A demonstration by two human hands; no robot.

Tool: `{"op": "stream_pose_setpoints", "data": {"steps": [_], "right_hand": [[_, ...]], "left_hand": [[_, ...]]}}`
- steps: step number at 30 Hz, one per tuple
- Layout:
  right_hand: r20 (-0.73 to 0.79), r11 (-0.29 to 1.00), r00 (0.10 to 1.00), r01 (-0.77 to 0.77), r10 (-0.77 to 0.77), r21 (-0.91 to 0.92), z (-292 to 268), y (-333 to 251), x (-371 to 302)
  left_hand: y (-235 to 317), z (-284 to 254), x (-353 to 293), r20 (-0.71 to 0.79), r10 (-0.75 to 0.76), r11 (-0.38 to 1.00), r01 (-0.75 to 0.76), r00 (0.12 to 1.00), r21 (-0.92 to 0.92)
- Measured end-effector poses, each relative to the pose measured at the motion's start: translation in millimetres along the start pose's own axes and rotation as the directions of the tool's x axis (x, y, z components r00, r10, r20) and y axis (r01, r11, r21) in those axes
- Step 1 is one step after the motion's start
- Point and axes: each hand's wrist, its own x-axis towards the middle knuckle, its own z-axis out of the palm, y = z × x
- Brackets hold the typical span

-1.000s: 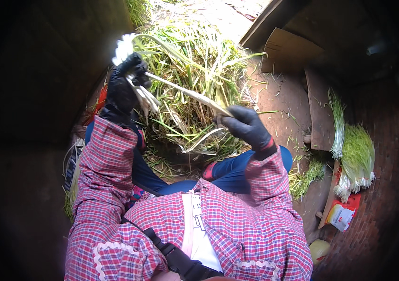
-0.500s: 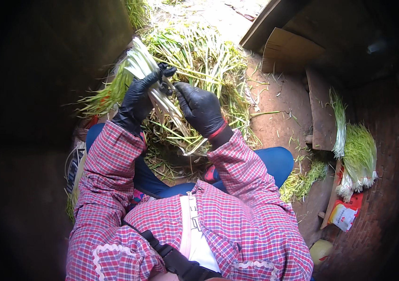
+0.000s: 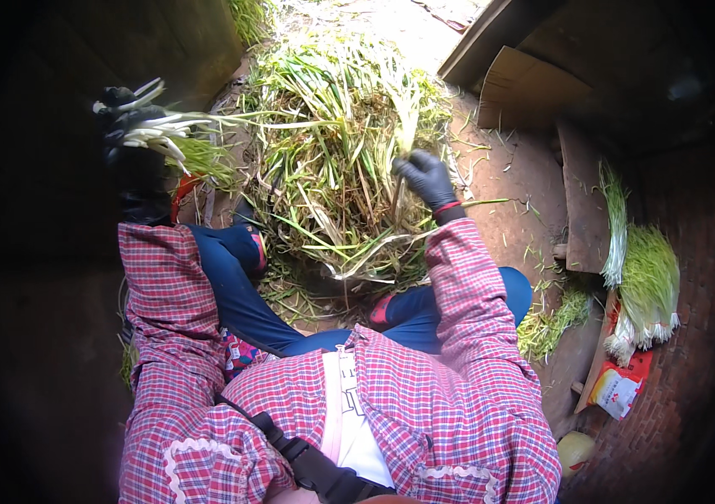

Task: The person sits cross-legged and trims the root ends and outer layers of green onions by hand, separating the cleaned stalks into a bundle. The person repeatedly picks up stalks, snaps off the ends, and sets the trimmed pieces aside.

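My left hand (image 3: pixel 135 139), in a black glove, is out at the left in the dim part of the view. It is closed round a bunch of white-stemmed chives (image 3: pixel 164 130), whose white ends point up and whose green leaves hang to the right. My right hand (image 3: pixel 426 178), also black-gloved, is at the right side of a big heap of green and yellowed leaves (image 3: pixel 324 160). Its fingers are curled round a pale tuft of chive leaves (image 3: pixel 408 113) that stands up from the fist, somewhat blurred.
At the right, bundled chives (image 3: pixel 647 277) with white ends lie beside a red and white packet (image 3: pixel 620 385). Cardboard pieces (image 3: pixel 529 88) stand at the far right. Loose leaf scraps (image 3: pixel 555 323) lie on the floor near my right knee. The heap lies between my feet.
Both hands were together over the heap at the bunch. My left hand has swung out left with the chives; my right hand has moved right, pulling away a tuft of leaves.
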Motion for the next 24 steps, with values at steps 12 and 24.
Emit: {"op": "stream_pose_setpoints", "data": {"steps": [12, 24], "right_hand": [[0.088, 0.936, 0.996, -0.028, -0.004, 0.352, -1, -76, -53], [0.057, 0.918, 0.938, 0.347, -0.342, -0.194, 50, -43, -63]], "left_hand": [[-107, 41, -17, -0.134, 0.016, 0.863, 0.054, 0.991, 0.502], [-182, 71, -53, -0.318, -0.548, 0.455, 0.595, 0.774, 0.663]]}}
